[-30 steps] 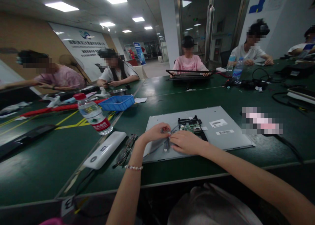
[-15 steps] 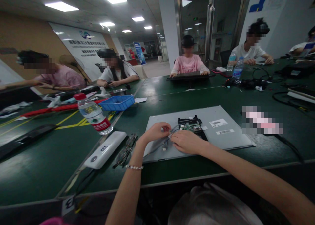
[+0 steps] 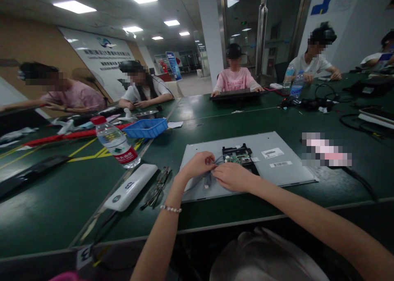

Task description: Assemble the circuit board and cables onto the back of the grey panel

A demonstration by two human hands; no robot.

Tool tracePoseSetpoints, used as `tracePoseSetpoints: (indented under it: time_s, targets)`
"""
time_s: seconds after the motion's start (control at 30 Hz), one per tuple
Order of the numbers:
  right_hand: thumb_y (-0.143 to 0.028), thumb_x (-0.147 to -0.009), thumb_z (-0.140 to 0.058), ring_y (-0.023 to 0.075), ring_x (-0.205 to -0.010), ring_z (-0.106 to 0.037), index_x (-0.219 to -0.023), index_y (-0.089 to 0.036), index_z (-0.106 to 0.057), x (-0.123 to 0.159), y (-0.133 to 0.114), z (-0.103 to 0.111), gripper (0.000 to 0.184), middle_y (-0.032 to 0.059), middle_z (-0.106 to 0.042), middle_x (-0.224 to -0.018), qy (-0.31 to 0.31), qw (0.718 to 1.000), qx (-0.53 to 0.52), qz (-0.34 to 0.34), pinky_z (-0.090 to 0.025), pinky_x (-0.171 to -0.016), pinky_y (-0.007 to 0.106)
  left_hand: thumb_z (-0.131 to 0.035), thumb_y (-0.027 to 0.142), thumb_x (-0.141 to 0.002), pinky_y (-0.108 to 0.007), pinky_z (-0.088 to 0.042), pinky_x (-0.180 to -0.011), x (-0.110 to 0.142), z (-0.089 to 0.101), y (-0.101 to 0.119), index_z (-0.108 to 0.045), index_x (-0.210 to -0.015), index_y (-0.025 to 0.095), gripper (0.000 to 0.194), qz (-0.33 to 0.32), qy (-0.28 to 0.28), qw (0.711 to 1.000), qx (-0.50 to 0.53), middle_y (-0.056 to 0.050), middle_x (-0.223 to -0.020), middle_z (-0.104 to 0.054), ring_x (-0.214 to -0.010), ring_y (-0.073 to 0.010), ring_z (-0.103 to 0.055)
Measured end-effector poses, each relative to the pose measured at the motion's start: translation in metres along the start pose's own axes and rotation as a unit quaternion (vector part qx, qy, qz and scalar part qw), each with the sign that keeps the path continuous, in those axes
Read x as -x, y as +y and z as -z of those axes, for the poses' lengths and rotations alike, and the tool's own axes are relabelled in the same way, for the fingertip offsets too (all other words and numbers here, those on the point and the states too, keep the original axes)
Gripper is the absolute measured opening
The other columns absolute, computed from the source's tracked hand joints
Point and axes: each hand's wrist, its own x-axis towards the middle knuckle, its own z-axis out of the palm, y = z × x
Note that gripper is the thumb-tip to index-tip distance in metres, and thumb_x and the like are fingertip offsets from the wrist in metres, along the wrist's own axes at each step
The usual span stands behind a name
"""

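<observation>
A grey metal display panel (image 3: 264, 143) lies flat on the green table before me. Near its middle sits a green circuit board (image 3: 238, 158) in a black bracket. Thin grey cables (image 3: 207, 179) run from beside the board down across the panel's left part. My left hand (image 3: 201, 165) is closed, its thumb and fingers pinching these cables. From the other side my right hand (image 3: 232, 176) meets it, fingers bent together over the cables at the board's left edge. Its fingertips are partly hidden, and so is the exact spot it grips.
Left of the panel are folded glasses (image 3: 156, 188), a white power bank (image 3: 132, 187), a red-capped water bottle (image 3: 115, 143) and a blue tray (image 3: 146, 128). A blurred pink object (image 3: 328, 149) lies to the right. Several people sit around the table (image 3: 197, 119).
My left hand has shifted slightly, its fingers curling closer to my right hand. The loose cable end below them has moved a little. My right hand stays nearly in place.
</observation>
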Motion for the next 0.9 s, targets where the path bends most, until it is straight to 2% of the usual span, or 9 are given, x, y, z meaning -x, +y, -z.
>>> tracePoseSetpoints:
  time_s: [0.57, 0.9]
  targets:
    - [-0.011, -0.089, -0.048, 0.0209, -0.091, -0.062, -0.094, -0.011, -0.063, -0.0023, 0.0027, -0.0036, 0.016, 0.0098, -0.068, -0.097, -0.004, 0.998, 0.056, -0.016, -0.045, -0.084, 0.033, -0.062, 0.025, -0.075, -0.022, -0.042, -0.061, 0.0013, 0.0005, -0.0029, -0.061, -0.085, 0.016, 0.013, 0.007, -0.013, 1.0, 0.006, 0.0, -0.072, -0.06, -0.065, -0.0126, -0.056]
    - [-0.014, -0.09, -0.045, 0.0214, -0.102, -0.059, -0.105, -0.008, -0.062, -0.002, 0.0011, -0.0014, 0.024, 0.014, -0.066, -0.104, -0.01, 1.0, -0.006, -0.011, -0.043, -0.09, 0.033, -0.062, 0.025, -0.073, -0.024, -0.044, -0.066, 0.0047, 0.0079, 0.0015, -0.062, -0.09, 0.016, 0.019, 0.005, -0.031, 0.999, 0.022, 0.0, -0.076, -0.061, -0.069, -0.0136, -0.057]
